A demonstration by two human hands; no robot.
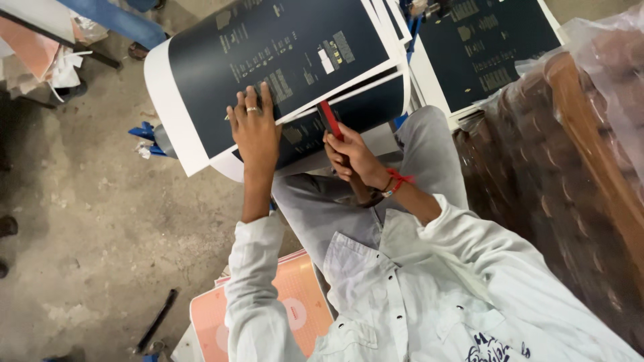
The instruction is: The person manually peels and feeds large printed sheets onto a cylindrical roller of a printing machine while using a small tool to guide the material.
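A stack of large dark navy printed sheets with white borders lies curved across my lap. My left hand, with a ring on one finger, presses flat on the top sheet near its lower edge. A red-handled tool is gripped in my right hand, and its tip is tucked under the raised edge of the top sheet, above the sheet beneath. A red thread band circles my right wrist.
More dark printed sheets lie at the upper right. Brown stacks wrapped in clear plastic stand along the right. An orange and white printed board sits by my left side. A dark rod lies on the concrete floor.
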